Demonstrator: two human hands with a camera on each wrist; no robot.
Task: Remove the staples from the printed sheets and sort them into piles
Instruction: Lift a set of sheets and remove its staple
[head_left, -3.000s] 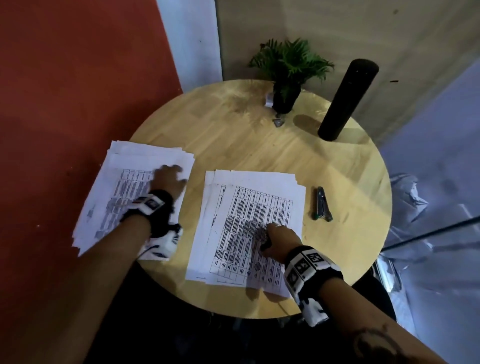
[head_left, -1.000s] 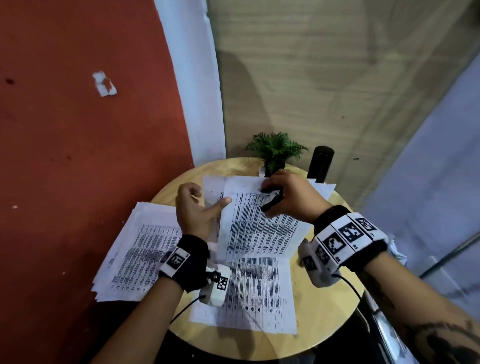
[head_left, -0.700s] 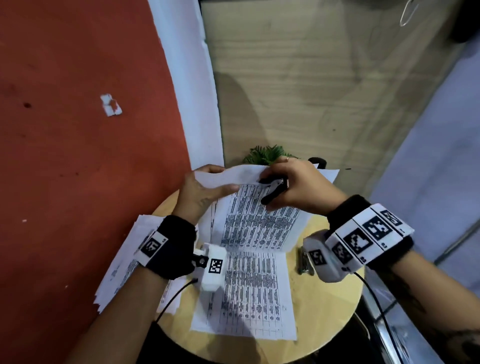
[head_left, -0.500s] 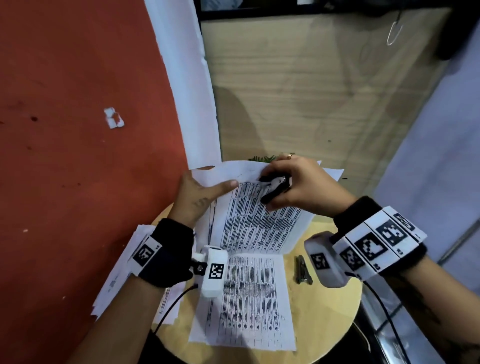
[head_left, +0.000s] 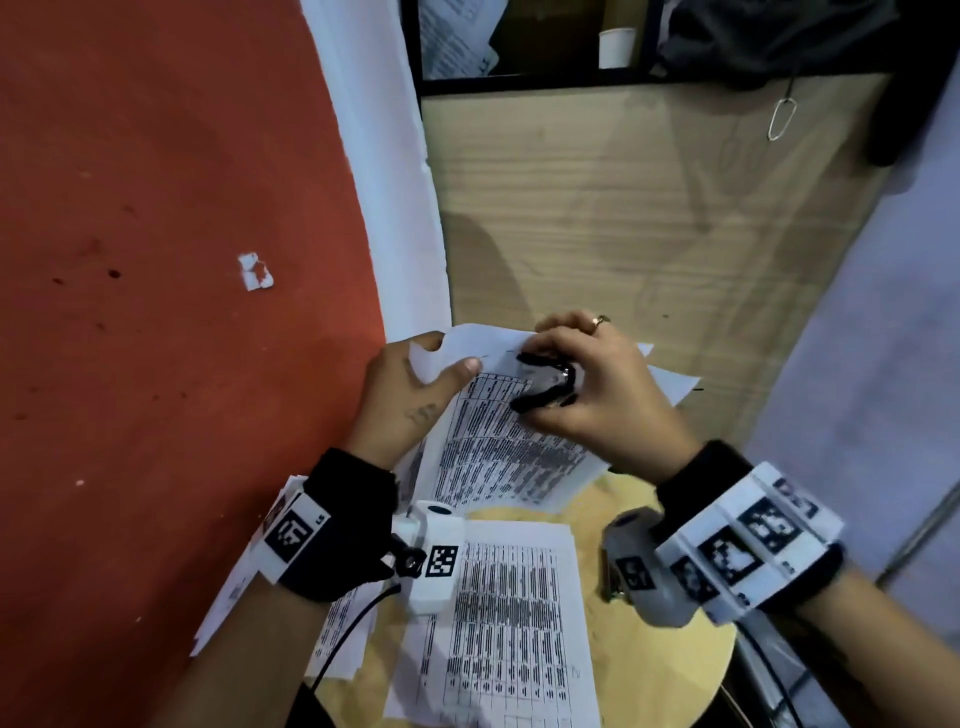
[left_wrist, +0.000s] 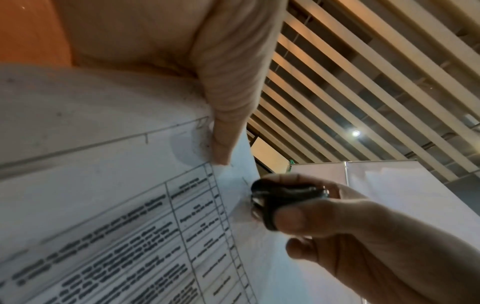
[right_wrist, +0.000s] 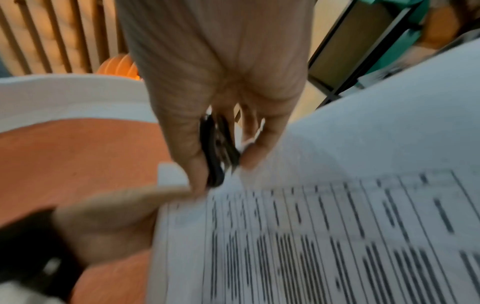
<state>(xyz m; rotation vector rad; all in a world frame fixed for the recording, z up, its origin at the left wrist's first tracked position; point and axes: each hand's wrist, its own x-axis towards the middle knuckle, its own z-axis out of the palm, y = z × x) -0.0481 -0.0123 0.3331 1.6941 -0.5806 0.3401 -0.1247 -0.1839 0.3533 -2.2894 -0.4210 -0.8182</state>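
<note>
- Printed in dense black tables, thin white sheets (head_left: 498, 447) are held curled above the round wooden table (head_left: 670, 670).
- Their top corner is pinched by the left hand (head_left: 410, 400).
- A black clawed remover (head_left: 545, 384) is gripped by the right hand (head_left: 602, 395) beside that corner.

2 hands: the left hand (head_left: 402, 395) and the right hand (head_left: 597, 395). 1 black staple remover (head_left: 545, 384). 1 lifted set of sheets (head_left: 498, 447). 2 piles on the tabletop (head_left: 675, 670): centre pile (head_left: 509, 623) and lower left pile (head_left: 337, 634). 1 white cup (head_left: 615, 47), upper frame.
</note>
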